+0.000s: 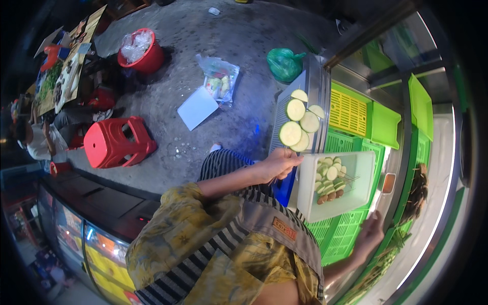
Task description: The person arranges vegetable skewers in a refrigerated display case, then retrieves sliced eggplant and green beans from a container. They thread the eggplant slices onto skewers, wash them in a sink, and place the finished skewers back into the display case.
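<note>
My left hand (281,164) grips thin skewers threaded with round, green-rimmed zucchini slices (291,133), which fan out above the fingers. Just beside that hand, a translucent white plastic tub (356,194) sits tilted over green baskets. In the tub lie more skewered zucchini slices (331,173) and several small brown pieces (330,196), with bare stick ends pointing right. Past the tub's lower right corner is my right hand (370,230), blurred and apart from the tub. Its fingers look partly curled, and I cannot make out anything in them.
Green slotted baskets (349,228) and a yellow one (347,108) fill the lit case on the right. A green plastic bag (284,65), a red stool (118,143), a red bucket (146,57) and a box lid (197,108) stand on the floor. A seated person (44,139) is far left.
</note>
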`<state>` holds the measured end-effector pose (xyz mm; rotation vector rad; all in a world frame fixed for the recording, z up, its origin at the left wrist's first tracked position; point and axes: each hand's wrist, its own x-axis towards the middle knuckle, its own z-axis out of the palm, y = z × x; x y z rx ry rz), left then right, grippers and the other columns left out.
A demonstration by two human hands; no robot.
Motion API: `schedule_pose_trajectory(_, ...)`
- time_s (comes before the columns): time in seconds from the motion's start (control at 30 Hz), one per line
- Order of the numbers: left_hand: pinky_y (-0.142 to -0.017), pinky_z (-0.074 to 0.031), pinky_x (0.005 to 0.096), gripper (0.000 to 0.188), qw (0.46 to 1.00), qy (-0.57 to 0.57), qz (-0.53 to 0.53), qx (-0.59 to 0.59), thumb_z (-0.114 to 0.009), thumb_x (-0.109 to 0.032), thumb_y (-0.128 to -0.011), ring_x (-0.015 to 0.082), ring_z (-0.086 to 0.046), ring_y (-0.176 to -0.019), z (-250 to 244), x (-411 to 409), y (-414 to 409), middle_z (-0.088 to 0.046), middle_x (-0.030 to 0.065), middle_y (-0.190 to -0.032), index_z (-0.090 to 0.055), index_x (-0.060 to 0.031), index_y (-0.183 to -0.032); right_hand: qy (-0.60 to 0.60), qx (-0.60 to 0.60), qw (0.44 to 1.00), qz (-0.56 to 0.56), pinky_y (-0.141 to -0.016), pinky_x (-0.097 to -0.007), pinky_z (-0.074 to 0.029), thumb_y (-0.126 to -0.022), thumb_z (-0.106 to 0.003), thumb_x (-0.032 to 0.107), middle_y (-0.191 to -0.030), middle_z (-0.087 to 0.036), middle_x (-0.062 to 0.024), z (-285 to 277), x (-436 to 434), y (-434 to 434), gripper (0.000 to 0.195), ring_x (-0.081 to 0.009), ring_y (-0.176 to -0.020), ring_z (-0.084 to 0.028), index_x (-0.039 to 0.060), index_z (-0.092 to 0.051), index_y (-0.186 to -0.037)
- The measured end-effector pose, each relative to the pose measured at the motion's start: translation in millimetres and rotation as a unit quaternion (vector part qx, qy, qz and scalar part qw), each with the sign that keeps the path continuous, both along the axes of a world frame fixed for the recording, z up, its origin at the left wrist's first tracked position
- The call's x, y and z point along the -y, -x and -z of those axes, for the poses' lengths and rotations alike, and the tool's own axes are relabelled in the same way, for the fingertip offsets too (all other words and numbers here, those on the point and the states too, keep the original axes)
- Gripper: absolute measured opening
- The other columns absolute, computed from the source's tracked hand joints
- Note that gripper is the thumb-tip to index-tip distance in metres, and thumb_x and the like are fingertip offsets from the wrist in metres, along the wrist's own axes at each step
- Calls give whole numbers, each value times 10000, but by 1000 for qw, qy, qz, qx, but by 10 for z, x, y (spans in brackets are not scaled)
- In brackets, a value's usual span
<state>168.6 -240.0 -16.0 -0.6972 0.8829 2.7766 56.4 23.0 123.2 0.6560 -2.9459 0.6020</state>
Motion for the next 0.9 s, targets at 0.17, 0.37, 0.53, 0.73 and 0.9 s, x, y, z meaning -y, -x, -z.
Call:
schedule_pose_trajectory(0.17, -329, -116, 212, 276, 999, -17, -28, -15, -489, -215, -862, 26, -179, -357, -1, 337, -392, -266, -63, -477, -372, -103, -639, -6, 84, 994, -75, -393, -284, -325, -845, -473, 122, -475, -480, -80, 359, 743, -373, 199, -129, -397, -433, -42, -537, -938)
schedule_pose_trajectory(0.37, -333, -126, 207, 297, 991, 14, -128, 20, -502, -223, -855, 32, -186, -361, 7, 1152, -1318, -255, -66, -472, -365, -113, -615, -1, 108, 984, -144, -406, -304, -344, -826, -478, 122, -466, -482, -103, 580, 1752, -683, 191, -167, -408, -470, -46, -551, -883)
schedule_pose_trajectory(0.53, -341, -129, 205, 304, 959, 81, -266, 47, -510, -227, -849, 37, -193, -368, 12, 1942, -2214, -243, -66, -473, -355, -119, -611, 3, 119, 959, -256, -440, -334, -376, -818, -491, 149, -481, -495, -116, 829, 2652, -1113, 196, -215, -426, -491, -35, -553, -846)
schedule_pose_trajectory(0.73, -348, -135, 197, 319, 894, 107, -435, 29, -503, -231, -845, 35, -199, -383, -33, 2321, -3171, -239, -70, -493, -316, -129, -608, -22, 103, 906, -409, -463, -366, -386, -799, -499, 143, -502, -502, -153, 1079, 3471, -1506, 178, -274, -461, -519, -23, -558, -825)
schedule_pose_trajectory(0.9, -347, -140, 189, 299, 836, 73, -543, 25, -497, -209, -845, 32, -203, -384, 7, 2237, -3620, -224, -70, -500, -314, -131, -623, -63, 90, 867, -486, -524, -417, -398, -785, -503, 158, -592, -536, -202, 1075, 3969, -1697, 182, -360, -567, -536, -18, -552, -782)
